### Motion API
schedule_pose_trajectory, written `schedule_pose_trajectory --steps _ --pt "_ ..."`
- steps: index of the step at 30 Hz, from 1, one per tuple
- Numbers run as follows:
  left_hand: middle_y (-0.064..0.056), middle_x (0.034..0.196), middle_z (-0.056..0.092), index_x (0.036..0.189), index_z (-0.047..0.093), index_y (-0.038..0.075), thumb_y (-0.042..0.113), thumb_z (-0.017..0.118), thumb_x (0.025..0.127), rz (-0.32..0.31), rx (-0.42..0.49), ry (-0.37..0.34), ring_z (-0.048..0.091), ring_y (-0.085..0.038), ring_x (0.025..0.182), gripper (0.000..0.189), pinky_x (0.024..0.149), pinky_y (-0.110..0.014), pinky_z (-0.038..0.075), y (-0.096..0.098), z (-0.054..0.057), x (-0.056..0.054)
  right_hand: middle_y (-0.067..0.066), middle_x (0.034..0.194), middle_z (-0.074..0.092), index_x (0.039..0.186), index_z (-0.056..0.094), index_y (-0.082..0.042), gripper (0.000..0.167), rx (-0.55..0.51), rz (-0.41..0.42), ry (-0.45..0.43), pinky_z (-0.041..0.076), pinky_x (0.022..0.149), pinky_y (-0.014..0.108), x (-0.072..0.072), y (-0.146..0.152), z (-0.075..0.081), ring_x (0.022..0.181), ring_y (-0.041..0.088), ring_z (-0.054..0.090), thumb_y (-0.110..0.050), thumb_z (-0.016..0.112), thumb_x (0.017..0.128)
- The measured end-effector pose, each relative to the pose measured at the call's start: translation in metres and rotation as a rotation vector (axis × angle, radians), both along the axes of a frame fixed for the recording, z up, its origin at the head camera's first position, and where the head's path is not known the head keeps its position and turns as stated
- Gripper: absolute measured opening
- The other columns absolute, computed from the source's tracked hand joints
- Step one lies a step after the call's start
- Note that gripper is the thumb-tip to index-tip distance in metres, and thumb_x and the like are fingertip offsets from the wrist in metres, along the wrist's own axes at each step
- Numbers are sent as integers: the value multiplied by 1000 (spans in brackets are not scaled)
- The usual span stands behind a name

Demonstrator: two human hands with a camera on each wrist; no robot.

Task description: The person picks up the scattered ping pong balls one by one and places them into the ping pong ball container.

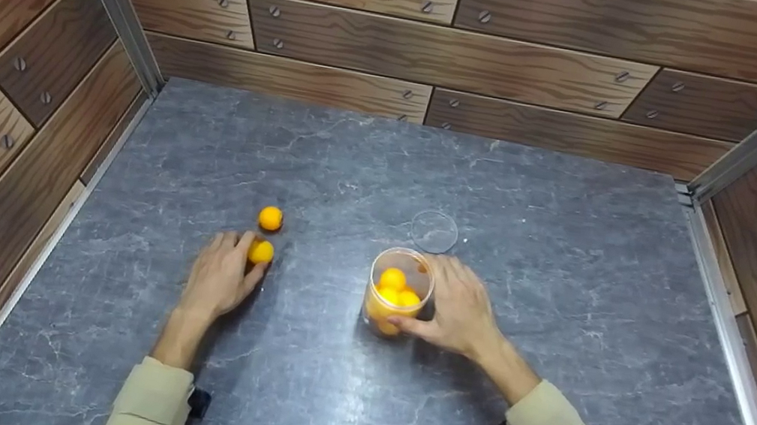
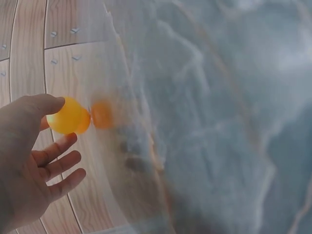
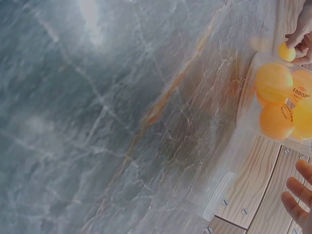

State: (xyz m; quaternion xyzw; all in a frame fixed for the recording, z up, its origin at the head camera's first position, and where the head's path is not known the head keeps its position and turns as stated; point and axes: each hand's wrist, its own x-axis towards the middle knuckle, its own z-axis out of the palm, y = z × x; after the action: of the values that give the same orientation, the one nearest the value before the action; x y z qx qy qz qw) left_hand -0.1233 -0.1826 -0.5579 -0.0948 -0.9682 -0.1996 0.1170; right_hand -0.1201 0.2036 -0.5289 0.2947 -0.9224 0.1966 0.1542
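My left hand pinches an orange ping-pong ball between thumb and index finger; in the left wrist view the other fingers spread below the ball. Just behind it on the table lies another orange ball. To the right, my right hand holds a clear plastic jar by its right side, thumb in front and fingers behind. Inside the open-topped jar are several orange balls, some with dark printing in the right wrist view.
A clear round lid lies flat behind the jar. The grey marbled table is bounded by wood-patterned walls at the back and both sides, with metal rails along the side edges.
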Motion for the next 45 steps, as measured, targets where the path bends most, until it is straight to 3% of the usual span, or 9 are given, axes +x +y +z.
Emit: schedule_pose_trajectory --steps 12,19,29,35,45 --pt "-19 111 69 129 63 9 21 78 94 -46 37 53 63 -38 100 40 88 -53 53 12 14 2 9 126 70 141 57 -6 100 3 -2 3 57 98 47 2 0 0 114 27 67 -87 60 82" --pt "-16 109 69 127 64 11 22 81 92 -70 38 83 63 -35 96 40 80 -51 54 23 25 4 10 127 70 142 57 -6 101 6 -6 -10 57 100 48 1 1 -1 115 29 67 -87 60 82" --pt "-14 120 69 127 65 13 23 79 93 -107 21 87 63 -32 97 38 83 -47 55 38 41 6 10 126 70 141 57 -5 101 7 -9 2 58 98 48 1 1 0 114 29 67 -86 61 82" --pt "-12 114 69 126 66 13 24 81 92 -130 20 118 63 -32 96 39 78 -46 55 46 48 8 9 125 70 140 58 -5 101 6 -12 1 58 96 47 2 1 0 113 28 67 -88 59 82" --pt "-10 111 70 126 66 13 27 80 93 -181 37 161 64 -29 101 38 83 -42 56 60 60 11 10 126 70 141 57 -5 103 19 -13 2 57 98 47 1 0 1 114 28 67 -89 58 82"
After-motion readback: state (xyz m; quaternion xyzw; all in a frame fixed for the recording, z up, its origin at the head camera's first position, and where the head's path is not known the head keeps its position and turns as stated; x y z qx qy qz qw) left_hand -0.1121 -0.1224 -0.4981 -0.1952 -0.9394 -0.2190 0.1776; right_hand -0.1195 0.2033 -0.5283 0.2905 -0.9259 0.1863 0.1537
